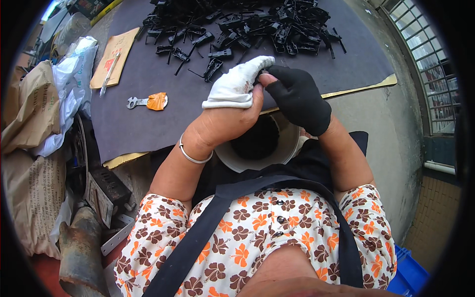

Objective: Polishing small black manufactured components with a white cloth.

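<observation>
1. At far left, beside the table [133,128], which has a dark grey sheet on top, stand creased brown paper sacks [32,109] and crumpled white plastic bags [74,74].
2. By the table's left edge lies a flat, rectangular brown paper envelope [124,44]; a slim, pale pen [110,74] rests lengthwise on it, slanting from far right to near left.
3. Nearer the table's near-left corner is a short silver metal wrench [134,102] with an orange wrapping [157,101] around its handle. Its long axis runs left to right, and the open end points at the left edge.
4. Toward the table's far side spreads a tangled heap of black plastic parts [282,27] with thin tails, pointing every way.
5. Over the middle of the table's near edge is the left hand [235,90], in a white cloth glove with the thumb bare. Its grip is pressed together, pinching a small black plastic part [261,74].
6. That part sits between both hands' fingertips, nearly all hidden; I cannot tell which way it points or how its long axis runs.
7. Below the hands, under the near edge, stands a round, pale grey bucket [228,159] with black contents.
8. The right hand [299,94], in a black glove with a bare thumb tip, meets the left; its grip is closed, pinching the same part.
</observation>
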